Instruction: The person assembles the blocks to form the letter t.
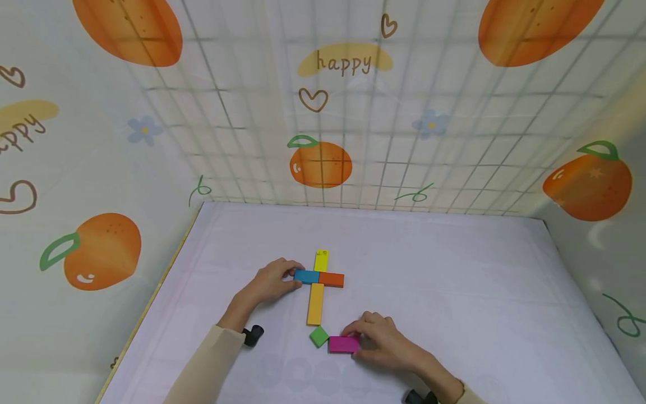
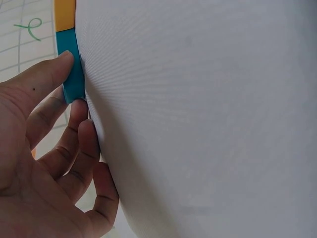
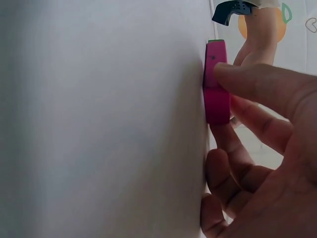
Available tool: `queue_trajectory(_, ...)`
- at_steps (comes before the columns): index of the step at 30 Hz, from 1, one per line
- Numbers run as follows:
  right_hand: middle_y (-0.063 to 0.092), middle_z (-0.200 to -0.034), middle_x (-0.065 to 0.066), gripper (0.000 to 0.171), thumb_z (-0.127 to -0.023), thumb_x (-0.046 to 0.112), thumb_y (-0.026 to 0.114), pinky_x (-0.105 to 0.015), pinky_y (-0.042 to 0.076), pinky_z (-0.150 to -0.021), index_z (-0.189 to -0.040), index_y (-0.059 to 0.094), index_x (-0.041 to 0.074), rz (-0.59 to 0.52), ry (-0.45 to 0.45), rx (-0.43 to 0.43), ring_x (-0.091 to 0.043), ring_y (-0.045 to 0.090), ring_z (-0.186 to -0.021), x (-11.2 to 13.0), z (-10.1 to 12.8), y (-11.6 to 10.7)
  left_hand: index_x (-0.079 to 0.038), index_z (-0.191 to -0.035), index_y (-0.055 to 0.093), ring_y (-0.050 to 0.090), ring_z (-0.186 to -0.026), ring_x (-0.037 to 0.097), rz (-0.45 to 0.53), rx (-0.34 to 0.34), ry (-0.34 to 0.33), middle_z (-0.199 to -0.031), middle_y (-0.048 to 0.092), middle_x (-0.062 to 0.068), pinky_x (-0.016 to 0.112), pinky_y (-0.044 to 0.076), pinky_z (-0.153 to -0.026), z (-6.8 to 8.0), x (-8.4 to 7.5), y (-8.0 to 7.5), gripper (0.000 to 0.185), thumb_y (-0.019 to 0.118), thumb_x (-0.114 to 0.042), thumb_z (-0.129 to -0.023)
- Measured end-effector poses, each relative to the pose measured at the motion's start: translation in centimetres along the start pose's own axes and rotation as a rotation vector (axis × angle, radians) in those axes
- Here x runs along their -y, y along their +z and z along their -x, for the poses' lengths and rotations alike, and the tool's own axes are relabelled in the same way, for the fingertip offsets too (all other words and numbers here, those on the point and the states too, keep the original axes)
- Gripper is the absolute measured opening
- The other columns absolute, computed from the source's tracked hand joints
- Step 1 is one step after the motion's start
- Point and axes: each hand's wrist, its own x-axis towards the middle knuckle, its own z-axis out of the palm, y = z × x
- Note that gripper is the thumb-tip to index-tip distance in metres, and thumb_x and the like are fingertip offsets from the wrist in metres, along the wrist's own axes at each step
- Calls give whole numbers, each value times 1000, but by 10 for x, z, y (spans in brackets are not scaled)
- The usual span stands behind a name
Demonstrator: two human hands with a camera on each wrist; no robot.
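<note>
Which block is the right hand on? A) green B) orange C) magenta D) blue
C: in the head view the right hand pinches the magenta block beside the green block, while the left hand holds the blue block.
</note>
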Motion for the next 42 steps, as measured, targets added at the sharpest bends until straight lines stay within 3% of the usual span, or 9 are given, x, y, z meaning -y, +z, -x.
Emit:
queue_trajectory(24,51,-103,19,37,-79,27,71,-34,28,-75,-113,58,34,5,-10,-7,-6,44,-100,1,0,3,-32,-114,60,48,-88,17,-2,-2,4,-92,53,-4,32,40,-74,1,3,1,33,70,-34,-82)
queue_trajectory(31,51,-103,18,41,-78,33,72,-35,30,-76,-116,57,32,-6,12,7,-6,44,-100,1,0,1,-25,-123,55,47,-88,15,-8,-10,4,-92,52,-7,33,39,-75,-1,5,3,46,70,-35,-81)
queue_trajectory(37,53,-102,16,43,-78,34,72,-35,33,-77,-118,56,30,-23,12,-21,-7,46,-98,-1,2,-3,-23,-127,53,48,-90,13,16,-49,-28,-97,53,-8,33,42,-79,3,5,5,51,70,-38,-81)
queue_trajectory(42,55,-98,14,38,-83,33,68,-35,33,-77,-118,56,28,-54,32,-63,-7,47,-93,-1,4,-9,-19,-126,53,50,-95,14,21,-116,-14,-104,53,-4,33,44,-81,10,4,6,50,69,-36,-82)
